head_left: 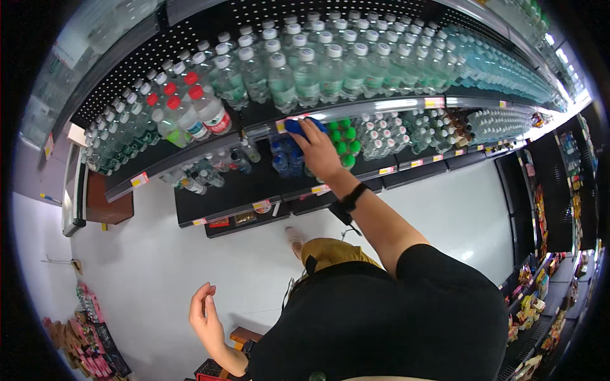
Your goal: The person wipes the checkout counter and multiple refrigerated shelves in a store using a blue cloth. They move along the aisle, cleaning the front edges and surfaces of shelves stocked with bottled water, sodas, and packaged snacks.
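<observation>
My right hand (319,153) presses a folded blue cloth (295,127) against the front edge of the shelf (368,109), fingers closed over it. Behind that edge stand rows of clear plastic bottles with white caps (307,73). Just under the hand, on the lower shelf, are blue bottles (279,159) and green-capped bottles (348,146). A black band (352,198) circles my right wrist. Low on the left, my left hand (204,317) hangs in the air over the floor, fingers loosely bent and apart, holding nothing.
Red-capped bottles (208,112) stand left of the cloth. Price tags (261,205) line the shelf edges. Below lies the pale floor (159,254). Pink packages (89,343) sit at lower left, a brown stool-like thing (244,336) near my left arm, and another stocked shelf (540,298) at right.
</observation>
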A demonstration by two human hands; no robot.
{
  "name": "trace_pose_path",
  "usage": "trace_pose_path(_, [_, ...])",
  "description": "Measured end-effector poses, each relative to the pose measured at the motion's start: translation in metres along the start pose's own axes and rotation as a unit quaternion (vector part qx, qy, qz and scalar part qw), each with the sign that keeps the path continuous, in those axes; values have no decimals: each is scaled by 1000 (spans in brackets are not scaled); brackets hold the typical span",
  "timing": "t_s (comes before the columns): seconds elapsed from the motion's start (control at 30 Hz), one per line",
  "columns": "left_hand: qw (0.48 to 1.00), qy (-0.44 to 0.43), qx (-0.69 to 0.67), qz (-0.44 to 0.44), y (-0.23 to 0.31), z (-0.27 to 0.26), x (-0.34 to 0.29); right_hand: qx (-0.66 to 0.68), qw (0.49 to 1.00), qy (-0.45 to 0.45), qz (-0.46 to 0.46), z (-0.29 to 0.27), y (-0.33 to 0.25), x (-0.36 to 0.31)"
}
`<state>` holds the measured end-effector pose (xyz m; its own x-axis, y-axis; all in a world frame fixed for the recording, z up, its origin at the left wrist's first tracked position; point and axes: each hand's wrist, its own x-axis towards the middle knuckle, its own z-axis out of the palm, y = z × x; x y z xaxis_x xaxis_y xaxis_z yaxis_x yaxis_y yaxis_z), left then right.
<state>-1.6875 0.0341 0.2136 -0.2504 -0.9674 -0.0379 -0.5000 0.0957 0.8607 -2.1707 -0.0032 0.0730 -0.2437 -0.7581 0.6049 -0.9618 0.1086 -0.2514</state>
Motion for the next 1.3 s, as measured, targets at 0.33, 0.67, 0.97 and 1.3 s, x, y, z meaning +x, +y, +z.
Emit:
trace_pose_path(0.33, [999, -4, -15, -39, -2, 16, -74, -33, 998, -50, 0, -25, 22, -5])
trace_pose_path(0.67, [999, -27, -20, -12, 52, 89, -45, -59, 996, -54, 34, -78, 111, -27])
trace_pose_path(0.97, [995, -87, -8, 38, 120, 204, 0, -32, 998, -44, 20, -154, 221, -60])
trace_pose_path(1.3, [987, -129, 43, 83, 177, 278, 25, -56, 990, 23, 131, -215, 322, -99])
